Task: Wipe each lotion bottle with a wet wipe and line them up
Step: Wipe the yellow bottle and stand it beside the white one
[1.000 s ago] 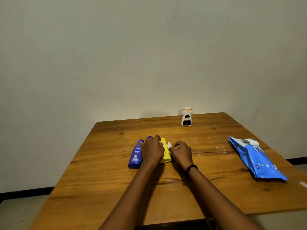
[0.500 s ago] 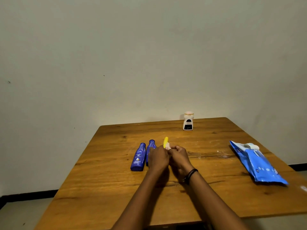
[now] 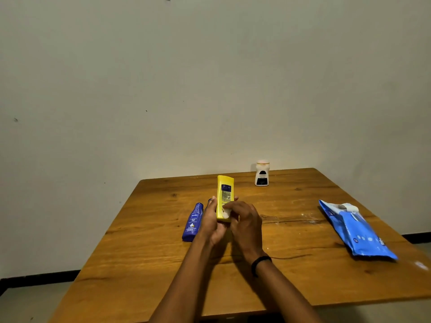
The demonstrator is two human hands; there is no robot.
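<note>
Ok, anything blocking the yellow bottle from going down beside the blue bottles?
Nothing visible. The left hand holds the yellow bottle upright there, the right hand pressing a wipe on it; the wipe pack lies far right, the white bottle at the back edge.

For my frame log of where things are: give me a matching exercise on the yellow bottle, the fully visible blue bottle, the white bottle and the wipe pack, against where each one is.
Things:
1. yellow bottle
2. blue bottle
3. white bottle
4. wipe pack

Places:
A. lying on the right side of the table
B. standing near the table's far edge
C. held up in the left hand, with the right hand pressing a wet wipe on it
D. lying on the table just left of the hands

Pairs: 1-C, 2-D, 3-B, 4-A
</note>
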